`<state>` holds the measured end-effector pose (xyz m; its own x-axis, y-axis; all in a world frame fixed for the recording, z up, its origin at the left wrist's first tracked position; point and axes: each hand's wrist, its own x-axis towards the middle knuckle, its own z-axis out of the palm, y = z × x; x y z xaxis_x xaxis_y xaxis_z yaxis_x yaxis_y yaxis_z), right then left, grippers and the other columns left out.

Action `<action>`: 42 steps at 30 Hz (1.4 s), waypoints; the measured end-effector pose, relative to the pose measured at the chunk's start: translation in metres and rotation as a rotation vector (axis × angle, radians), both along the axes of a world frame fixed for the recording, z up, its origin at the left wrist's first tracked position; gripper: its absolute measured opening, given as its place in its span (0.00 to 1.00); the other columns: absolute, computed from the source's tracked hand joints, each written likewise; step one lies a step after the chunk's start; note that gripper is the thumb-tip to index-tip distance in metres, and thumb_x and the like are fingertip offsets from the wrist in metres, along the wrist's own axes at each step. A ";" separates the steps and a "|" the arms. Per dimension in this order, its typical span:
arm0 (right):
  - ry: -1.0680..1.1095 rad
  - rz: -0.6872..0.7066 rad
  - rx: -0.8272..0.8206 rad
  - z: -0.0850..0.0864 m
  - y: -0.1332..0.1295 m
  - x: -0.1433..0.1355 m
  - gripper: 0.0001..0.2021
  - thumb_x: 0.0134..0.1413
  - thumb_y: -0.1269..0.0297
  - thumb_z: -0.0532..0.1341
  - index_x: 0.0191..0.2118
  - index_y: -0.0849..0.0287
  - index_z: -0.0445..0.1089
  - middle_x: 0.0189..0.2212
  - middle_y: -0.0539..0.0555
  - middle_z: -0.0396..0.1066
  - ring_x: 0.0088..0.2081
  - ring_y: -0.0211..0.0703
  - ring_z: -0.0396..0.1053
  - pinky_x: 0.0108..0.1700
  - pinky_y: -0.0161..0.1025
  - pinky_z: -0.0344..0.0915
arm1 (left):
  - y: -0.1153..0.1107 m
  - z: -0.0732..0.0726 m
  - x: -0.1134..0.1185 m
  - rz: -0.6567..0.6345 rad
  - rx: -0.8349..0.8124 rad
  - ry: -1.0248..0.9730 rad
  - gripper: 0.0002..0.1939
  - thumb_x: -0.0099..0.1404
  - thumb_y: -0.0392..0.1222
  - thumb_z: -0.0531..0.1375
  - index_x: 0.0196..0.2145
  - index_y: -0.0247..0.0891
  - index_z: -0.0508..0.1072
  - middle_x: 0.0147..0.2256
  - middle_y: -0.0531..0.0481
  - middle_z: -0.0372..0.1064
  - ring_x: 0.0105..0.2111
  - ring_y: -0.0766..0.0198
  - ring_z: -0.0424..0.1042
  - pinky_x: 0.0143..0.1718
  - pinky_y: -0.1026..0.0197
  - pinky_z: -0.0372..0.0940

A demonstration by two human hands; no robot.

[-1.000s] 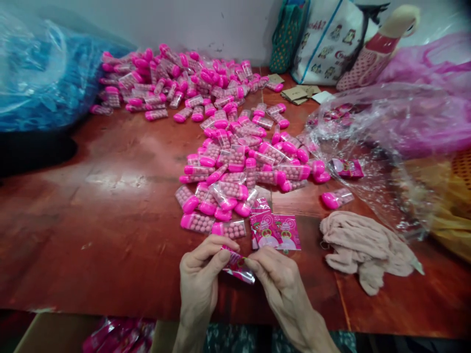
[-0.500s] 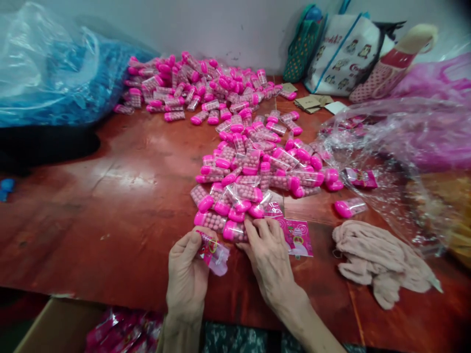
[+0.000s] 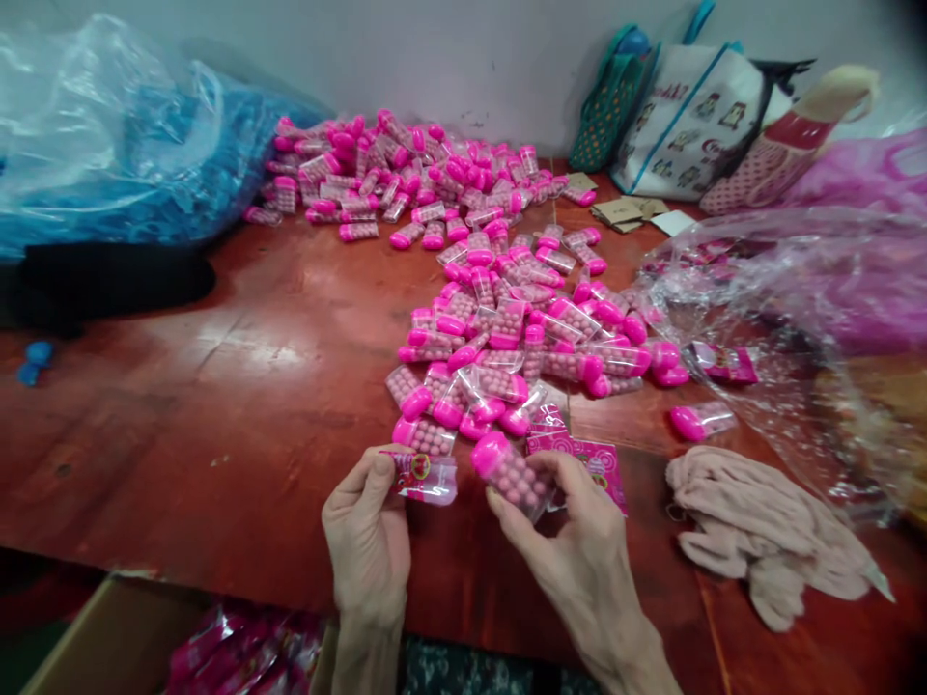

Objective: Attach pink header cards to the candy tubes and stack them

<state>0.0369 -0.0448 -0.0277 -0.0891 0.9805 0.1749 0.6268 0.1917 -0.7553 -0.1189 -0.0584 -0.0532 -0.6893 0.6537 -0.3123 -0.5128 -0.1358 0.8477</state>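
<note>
Between the thumb and fingers of my left hand [image 3: 373, 536] is a small pink printed plastic sleeve [image 3: 433, 480], its clear end pointing right. My right hand [image 3: 579, 541] grips a clear candy bottle [image 3: 518, 483] with a pink cap and round pink candies inside. The bottle is tilted, cap toward the sleeve, with a gap between the two. Just beyond my hands lies a heap of similar bottles [image 3: 507, 323]. Flat pink printed sleeves [image 3: 604, 463] lie partly behind my right hand.
A crumpled pinkish cloth [image 3: 760, 521] lies at right, near clear plastic wrap [image 3: 724, 280]. A blue-filled plastic bag [image 3: 130, 174] stands at left. Below the table edge, a cardboard box [image 3: 108, 637] holds pink packets. Bags [image 3: 673, 125] lean against the wall.
My right hand has picked up a candy bottle from the heap's near edge and drawn it nearer. The sleeve in my left hand has turned to lie more level. The view has shifted slightly.
</note>
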 end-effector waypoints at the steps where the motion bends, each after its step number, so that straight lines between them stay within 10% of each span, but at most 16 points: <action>1: 0.035 0.009 -0.019 0.003 -0.002 0.001 0.11 0.44 0.66 0.65 0.35 0.60 0.65 0.28 0.52 0.68 0.28 0.41 0.66 0.30 0.38 0.66 | 0.000 0.000 0.001 0.009 0.005 0.013 0.09 0.46 0.41 0.69 0.24 0.34 0.77 0.25 0.52 0.74 0.28 0.68 0.69 0.34 0.66 0.66; 20: 0.037 0.043 0.201 0.003 -0.011 -0.002 0.08 0.47 0.73 0.62 0.35 0.60 0.65 0.24 0.51 0.66 0.26 0.42 0.64 0.29 0.39 0.64 | 0.003 0.001 0.015 0.039 0.002 -0.023 0.08 0.43 0.38 0.70 0.24 0.36 0.77 0.27 0.54 0.75 0.30 0.69 0.70 0.37 0.66 0.66; 27: 0.210 0.106 -0.079 0.005 -0.015 -0.001 0.11 0.39 0.71 0.66 0.33 0.58 0.66 0.26 0.48 0.69 0.26 0.40 0.67 0.27 0.36 0.65 | 0.002 0.000 0.013 0.034 -0.028 -0.060 0.07 0.44 0.37 0.70 0.23 0.36 0.77 0.24 0.56 0.74 0.26 0.72 0.69 0.32 0.70 0.65; 33: 0.115 0.094 0.149 0.000 -0.012 -0.001 0.11 0.44 0.73 0.64 0.36 0.59 0.66 0.26 0.51 0.69 0.27 0.41 0.67 0.30 0.38 0.66 | 0.004 0.003 0.015 -0.007 -0.023 -0.083 0.11 0.39 0.38 0.71 0.23 0.37 0.76 0.24 0.55 0.75 0.26 0.70 0.72 0.32 0.67 0.67; 42: 0.158 0.091 0.117 -0.003 -0.012 -0.003 0.13 0.43 0.72 0.65 0.37 0.59 0.67 0.27 0.50 0.70 0.27 0.39 0.69 0.29 0.35 0.68 | 0.005 0.010 0.024 -0.119 0.011 0.047 0.20 0.46 0.29 0.68 0.38 0.37 0.71 0.32 0.51 0.75 0.32 0.68 0.72 0.35 0.68 0.66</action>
